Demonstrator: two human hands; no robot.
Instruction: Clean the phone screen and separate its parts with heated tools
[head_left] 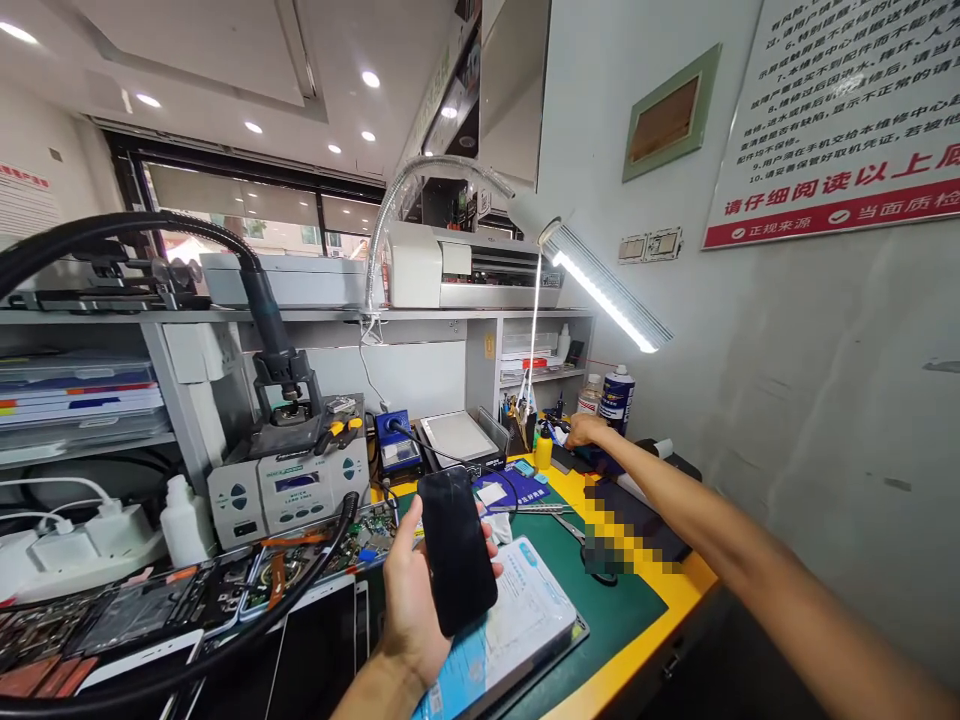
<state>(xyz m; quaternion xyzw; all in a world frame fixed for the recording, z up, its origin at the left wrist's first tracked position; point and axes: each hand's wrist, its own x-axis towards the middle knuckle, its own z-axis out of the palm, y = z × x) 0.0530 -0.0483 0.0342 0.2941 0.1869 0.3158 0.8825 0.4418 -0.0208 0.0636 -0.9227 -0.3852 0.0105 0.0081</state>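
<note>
A black smartphone [456, 550] with a dark screen rests upright in my left hand [412, 580], thumb along one edge and fingertips round the other. Beneath it lies a white and light-blue box [532, 600] on the green mat [622, 600]. My right hand [587, 430] is stretched far out to the back right corner of the bench, close to a dark blue spray can [618, 392] and a clear bottle [590, 393]. Its fingers are small and partly hidden, so what they touch cannot be made out. A yellow bottle [544, 447] stands to its left.
Scissors [592, 565] lie on the mat's right side. A hot-air station [292, 490] stands at the left, its black hose [300, 570] curving over phone parts [135, 610]. A lit lamp [607, 290] hangs above the right side. A pen holder [520, 430] stands at the back.
</note>
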